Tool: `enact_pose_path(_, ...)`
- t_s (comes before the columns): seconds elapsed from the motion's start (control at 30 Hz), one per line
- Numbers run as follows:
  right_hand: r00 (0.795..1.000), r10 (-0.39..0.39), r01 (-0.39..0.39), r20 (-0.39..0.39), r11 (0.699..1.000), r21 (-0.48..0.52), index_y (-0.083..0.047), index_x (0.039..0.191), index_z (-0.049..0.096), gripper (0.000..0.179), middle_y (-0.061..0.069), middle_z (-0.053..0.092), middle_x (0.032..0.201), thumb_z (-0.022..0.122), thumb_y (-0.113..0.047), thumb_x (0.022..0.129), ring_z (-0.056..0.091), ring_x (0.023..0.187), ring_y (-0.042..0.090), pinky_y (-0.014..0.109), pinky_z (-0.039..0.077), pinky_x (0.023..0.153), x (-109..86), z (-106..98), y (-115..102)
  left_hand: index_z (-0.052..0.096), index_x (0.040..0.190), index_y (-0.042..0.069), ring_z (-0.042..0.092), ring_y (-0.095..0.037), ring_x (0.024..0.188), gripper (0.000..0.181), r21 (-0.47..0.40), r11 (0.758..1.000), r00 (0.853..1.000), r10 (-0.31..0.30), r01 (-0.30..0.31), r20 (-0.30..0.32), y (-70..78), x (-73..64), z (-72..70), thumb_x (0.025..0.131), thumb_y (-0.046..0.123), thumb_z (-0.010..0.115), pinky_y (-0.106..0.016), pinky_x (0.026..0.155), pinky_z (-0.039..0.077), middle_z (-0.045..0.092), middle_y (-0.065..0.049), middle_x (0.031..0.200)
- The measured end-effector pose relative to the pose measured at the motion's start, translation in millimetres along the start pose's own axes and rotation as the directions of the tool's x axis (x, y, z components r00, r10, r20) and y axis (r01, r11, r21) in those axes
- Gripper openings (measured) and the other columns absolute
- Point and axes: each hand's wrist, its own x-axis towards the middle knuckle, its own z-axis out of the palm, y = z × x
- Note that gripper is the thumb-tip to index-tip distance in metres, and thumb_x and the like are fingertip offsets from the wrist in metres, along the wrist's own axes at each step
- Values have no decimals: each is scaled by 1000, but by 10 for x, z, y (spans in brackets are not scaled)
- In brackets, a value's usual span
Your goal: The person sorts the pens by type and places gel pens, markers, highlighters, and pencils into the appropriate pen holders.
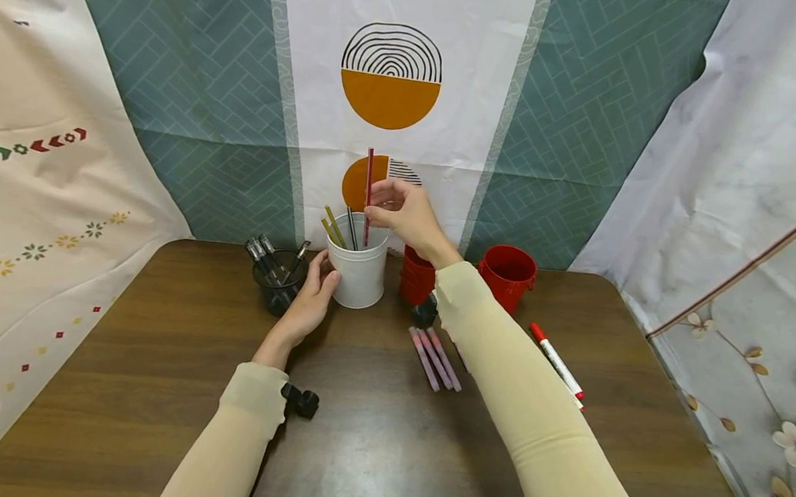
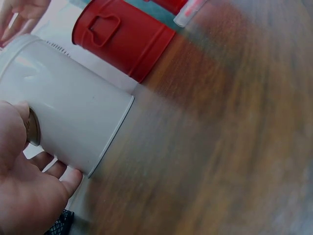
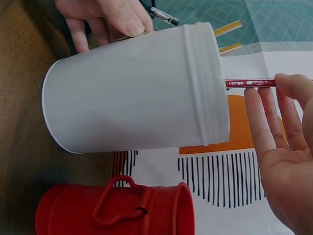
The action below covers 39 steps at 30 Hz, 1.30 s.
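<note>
A white metal bucket (image 1: 357, 276) stands on the table with several gold and dark pencils (image 1: 335, 226) leaning in it. My left hand (image 1: 311, 296) grips the bucket's left side, its thumb and fingers around the wall in the left wrist view. Between thumb and fingertips, my right hand (image 1: 407, 211) pinches a red pencil (image 1: 369, 177) upright over the bucket. In the right wrist view, the lower end of the red pencil (image 3: 250, 83) is at the bucket's mouth; whether it touches bottom is hidden.
A black mesh cup (image 1: 277, 294) with black pens stands left. Two red buckets (image 1: 509, 275) stand right, one partly behind my right arm. Several pink-purple pens (image 1: 435, 359) lie before them. Red-capped white markers (image 1: 556, 360) lie at the right, partly covered by my sleeve.
</note>
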Motion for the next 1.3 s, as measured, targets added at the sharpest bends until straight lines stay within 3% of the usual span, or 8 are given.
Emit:
enact_pose_path(0.33,1000,-17,18,19,998,-53,2,124,68,31,19,72,113,78,1,95,72,97,31,36,65,84,-10,18,91,5,170,13,17,-36,161,64,-2,1000,1000,10,-10,5,15,-1,-8,117,30,38,-57,130,17,17,-22,172)
enact_pose_path(0.57,997,-72,76,29,972,-220,2,124,70,31,18,74,116,78,-3,95,71,106,31,34,60,96,-15,-78,56,5,168,3,12,-40,162,62,-27,999,999,-25,26,36,371,-138,4,117,21,36,-56,131,15,12,-27,173)
enact_pose_path(0.63,997,-72,77,28,964,-254,0,125,70,31,17,73,116,79,-5,95,71,105,29,35,60,96,-31,-111,36,4,168,3,11,-40,162,62,-17,999,999,-31,32,43,389,-143,1,117,21,36,-56,131,15,11,-27,173)
enact_pose_path(0.9,996,-75,87,49,937,-338,-7,123,71,28,11,73,117,78,-10,97,72,104,25,36,61,93,-176,-279,-61,1,170,11,9,-37,163,64,16,999,999,-28,27,26,60,2,-1,118,27,34,-57,131,14,8,-22,175)
enact_pose_path(1.07,996,-72,84,47,918,-388,-6,125,71,30,11,74,117,78,-12,97,72,104,25,38,62,90,-313,-429,-85,3,170,14,13,-33,162,64,33,999,1000,-18,17,10,45,11,16,118,32,35,-54,131,17,11,-18,175)
enact_pose_path(1.3,997,-65,73,33,916,-395,-9,122,73,28,12,75,117,79,-12,96,74,103,24,41,63,90,-548,-595,-98,1,171,11,10,-31,163,66,84,996,1000,-14,16,-21,108,-15,23,118,34,33,-53,131,15,10,-17,177)
